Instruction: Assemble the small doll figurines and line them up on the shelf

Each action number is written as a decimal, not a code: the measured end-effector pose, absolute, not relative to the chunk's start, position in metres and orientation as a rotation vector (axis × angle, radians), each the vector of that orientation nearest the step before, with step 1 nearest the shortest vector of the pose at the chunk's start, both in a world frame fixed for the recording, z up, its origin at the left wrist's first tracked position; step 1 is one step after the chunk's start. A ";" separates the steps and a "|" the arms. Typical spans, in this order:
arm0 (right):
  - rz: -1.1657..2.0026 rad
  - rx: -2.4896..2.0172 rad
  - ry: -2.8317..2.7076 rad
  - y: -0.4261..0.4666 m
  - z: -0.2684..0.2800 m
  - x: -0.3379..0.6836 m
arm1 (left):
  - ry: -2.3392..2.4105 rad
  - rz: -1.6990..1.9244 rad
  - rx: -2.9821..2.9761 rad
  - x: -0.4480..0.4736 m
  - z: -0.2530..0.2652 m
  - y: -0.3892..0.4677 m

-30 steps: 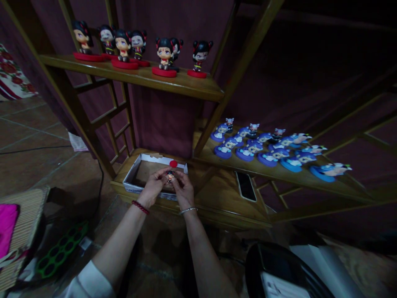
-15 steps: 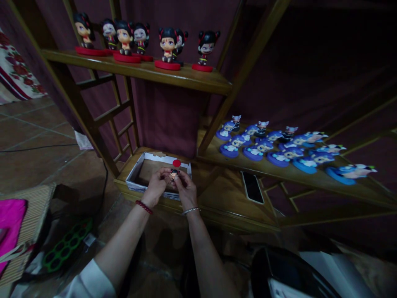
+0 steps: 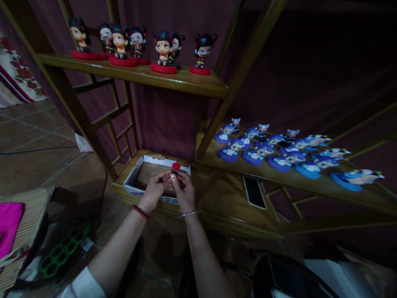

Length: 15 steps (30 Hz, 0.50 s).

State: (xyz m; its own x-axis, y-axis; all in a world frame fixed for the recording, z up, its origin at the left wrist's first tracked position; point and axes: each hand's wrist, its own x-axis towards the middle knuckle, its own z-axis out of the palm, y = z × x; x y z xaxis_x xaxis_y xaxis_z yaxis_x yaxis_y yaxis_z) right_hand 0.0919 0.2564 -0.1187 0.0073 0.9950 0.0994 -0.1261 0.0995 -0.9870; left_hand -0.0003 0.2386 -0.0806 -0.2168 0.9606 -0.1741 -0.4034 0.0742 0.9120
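Note:
Over the front of a shallow cardboard box (image 3: 135,174), both hands hold one small black-haired figurine (image 3: 174,175). My left hand (image 3: 155,188), with a dark red bead bracelet at the wrist, pinches its left side. My right hand (image 3: 185,190), with a silvery bracelet, grips it from the right, the thumb against its front. The fingers hide most of the figurine's body. Just behind it a round red disc (image 3: 176,166) shows at the box's back right. The box stands on the low wooden shelf (image 3: 214,194).
Several black-haired figurines on red bases (image 3: 163,49) line the upper shelf (image 3: 136,76). To the right, several blue-haired figurines (image 3: 259,152) stand on a middle shelf. A phone (image 3: 254,192) lies on the low shelf. A green holder with round openings (image 3: 65,249) is on the floor at left.
The figurine has turned slightly between my fingers, and its face now points more to the left. The whole view has shifted a little; both hands stay over the box.

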 end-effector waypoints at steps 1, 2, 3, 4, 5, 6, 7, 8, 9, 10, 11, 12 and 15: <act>1.197 -1.035 -1.160 0.257 -0.118 0.092 | 1.144 1.474 0.676 -0.001 -0.082 0.239; 1.203 -1.024 -1.159 0.257 -0.118 0.091 | 1.160 1.495 0.664 -0.001 -0.083 0.240; 1.213 -1.015 -1.158 0.258 -0.119 0.091 | 1.177 1.517 0.658 -0.002 -0.084 0.241; 1.222 -1.007 -1.156 0.258 -0.119 0.090 | 1.194 1.536 0.662 -0.003 -0.085 0.241; 1.232 -1.000 -1.154 0.258 -0.120 0.090 | 1.208 1.547 0.674 -0.003 -0.085 0.241; 1.240 -0.994 -1.153 0.258 -0.120 0.090 | 1.217 1.550 0.689 -0.004 -0.086 0.241; 1.245 -0.991 -1.153 0.258 -0.121 0.090 | 1.222 1.547 0.702 -0.005 -0.086 0.241; 1.250 -0.988 -1.153 0.259 -0.122 0.089 | 1.223 1.538 0.711 -0.005 -0.085 0.240; 1.253 -0.988 -1.153 0.259 -0.122 0.089 | 1.223 1.528 0.716 -0.006 -0.085 0.240; 1.256 -0.990 -1.151 0.259 -0.122 0.090 | 1.223 1.520 0.719 -0.006 -0.084 0.239; 1.257 -0.992 -1.146 0.259 -0.123 0.090 | 1.224 1.513 0.724 -0.006 -0.084 0.239; 1.255 -0.993 -1.138 0.260 -0.123 0.090 | 1.226 1.507 0.730 -0.006 -0.084 0.238; 1.246 -0.993 -1.110 0.261 -0.123 0.091 | 1.230 1.478 0.744 -0.005 -0.084 0.238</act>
State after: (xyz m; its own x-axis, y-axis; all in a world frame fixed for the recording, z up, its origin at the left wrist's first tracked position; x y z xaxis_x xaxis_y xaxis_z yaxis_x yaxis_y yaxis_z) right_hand 0.0910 0.2611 -0.1232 -0.0066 0.9963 0.0855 -0.1994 0.0825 -0.9764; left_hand -0.0051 0.2381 -0.0838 -0.2801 0.9489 -0.1452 -0.3152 0.0519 0.9476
